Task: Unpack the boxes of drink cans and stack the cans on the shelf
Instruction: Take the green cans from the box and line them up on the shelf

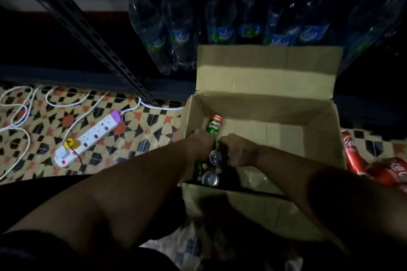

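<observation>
- Two hands reach down into the near-left corner of an open cardboard box point(284, 138), close together over a cluster of cans.
- Left hand point(199, 144) has its fingers pointed down beside a green Milo can point(214, 125); the fingertips are hidden among the cans, so whether they grip anything cannot be told.
- Right hand point(236, 149) is bent at the knuckles with its fingers curled down onto dark can bodies just right of the Milo can; the picture is too dim to tell what it has hold of.
- Milo can stands tilted against the box's left wall, its label facing up toward the camera, just beyond both hands.
- Two silver can tops point(214, 157) show below the hands, one behind the other, along the same left wall; a sheet of clear plastic wrap point(255, 177) lies on the box floor to their right.
- Box flaps stand open, the far one upright against a row of water bottles point(180, 35) on the lowest level of a dark metal shelf point(92, 35).
- Red cola cans point(354, 156) lie on the patterned floor tiles point(143, 130) just right of the box.
- White power strip point(88, 138) with its white cable point(19, 105) lies on the tiles to the left, well apart from the box.
</observation>
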